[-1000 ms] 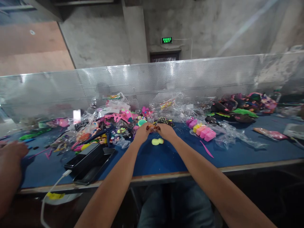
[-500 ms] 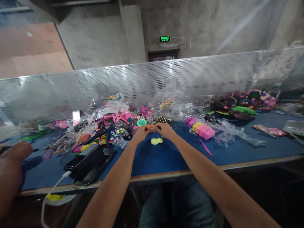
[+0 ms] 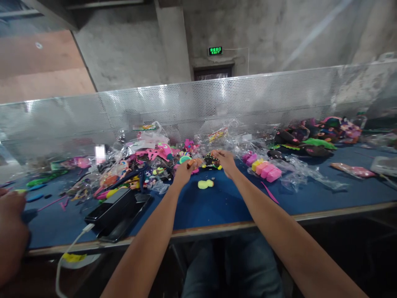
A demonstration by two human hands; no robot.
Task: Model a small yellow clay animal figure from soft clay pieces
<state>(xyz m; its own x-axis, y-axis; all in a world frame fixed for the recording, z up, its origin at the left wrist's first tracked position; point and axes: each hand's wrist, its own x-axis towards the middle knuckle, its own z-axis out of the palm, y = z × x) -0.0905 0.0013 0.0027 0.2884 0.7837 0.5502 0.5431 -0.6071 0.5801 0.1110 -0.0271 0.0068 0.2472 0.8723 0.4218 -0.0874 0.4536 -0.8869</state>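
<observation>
Over the middle of the blue table, my left hand [image 3: 183,173] pinches a small orange-brown piece [image 3: 192,164], perhaps soft clay. My right hand [image 3: 228,163] is apart from it to the right, its fingertips pressed together; whatever they hold is too small to make out. Just beyond and between the hands lies a black piece with yellow dots [image 3: 211,159]. Nearer to me, a pale yellow-green, two-lobed piece [image 3: 204,184] rests flat on the table. Close to my left fingers is a round teal-green piece [image 3: 185,159].
A black phone-like device [image 3: 108,209] with a white cable stands at front left. Colourful pieces and clear plastic bags [image 3: 136,147] pile up behind it. Pink and yellow blocks [image 3: 268,170] and a pink tool [image 3: 269,193] lie right. Another person's hand [image 3: 11,207] is at far left.
My hands have moved apart; they were together at the orange-brown piece, which now shows at my left fingers. The other person's hand at far left has shifted left and nearer.
</observation>
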